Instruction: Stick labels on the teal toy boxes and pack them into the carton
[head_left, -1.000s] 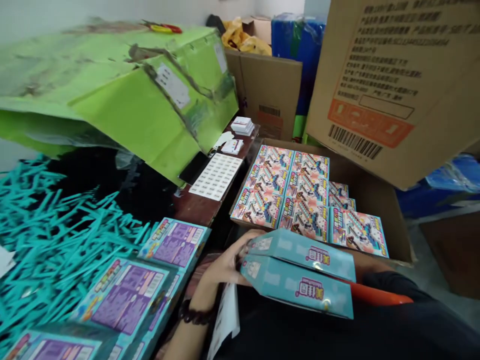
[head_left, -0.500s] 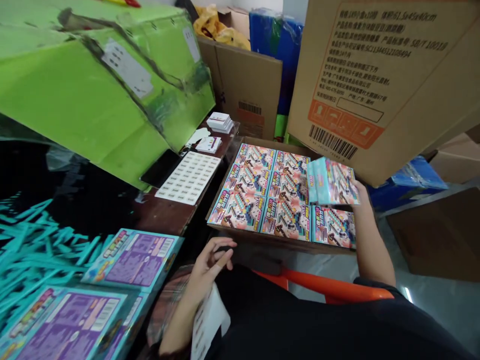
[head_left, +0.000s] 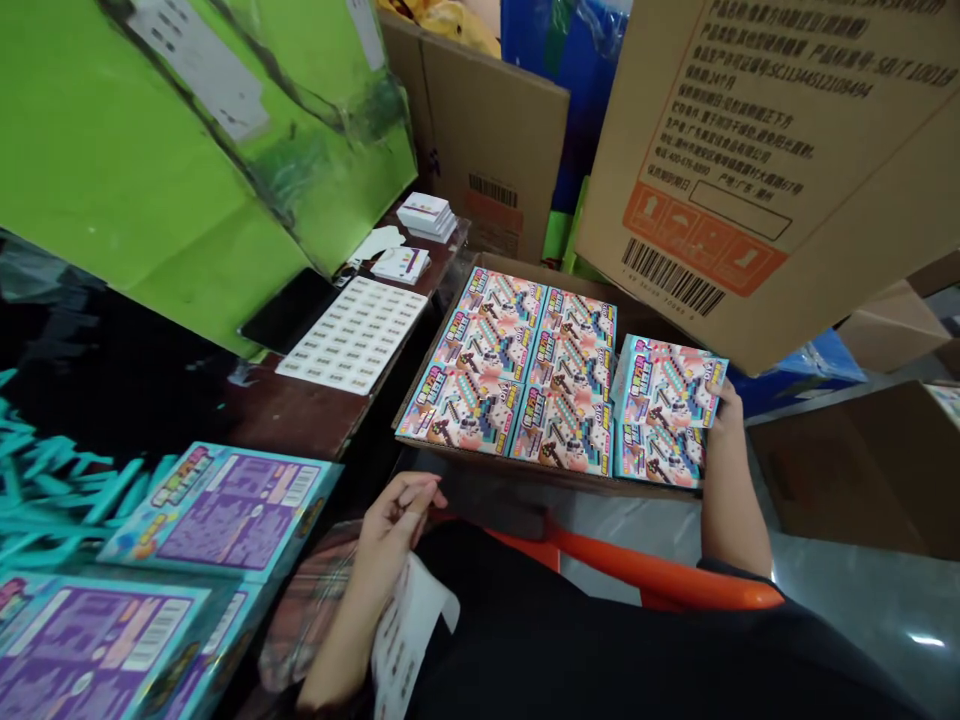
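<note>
My right hand (head_left: 724, 412) grips the right edge of a small printed candy box (head_left: 671, 378) in the right column of an open carton (head_left: 551, 480). Face up and slightly tilted, that box overlaps another printed box (head_left: 654, 455) just in front of it. Several matching boxes (head_left: 566, 430) fill the left and middle columns. My left hand (head_left: 401, 515) is closed near my lap, left of the carton's front edge. From under its palm hangs a curled white sticker sheet (head_left: 409, 635); the hand covers the sheet's upper end.
A label sheet (head_left: 352, 335) and stacked white cards (head_left: 426, 213) lie on the dark table (head_left: 300, 420). Turquoise boxes (head_left: 232, 510) stand at left by turquoise strips (head_left: 67, 480). A large brown carton (head_left: 750, 180) leans over the open one. A green box (head_left: 187, 200) stands left.
My right hand has lowered the small box into the right column, and its printed top now faces up. My left hand stays near my lap. The view has shifted slightly.
</note>
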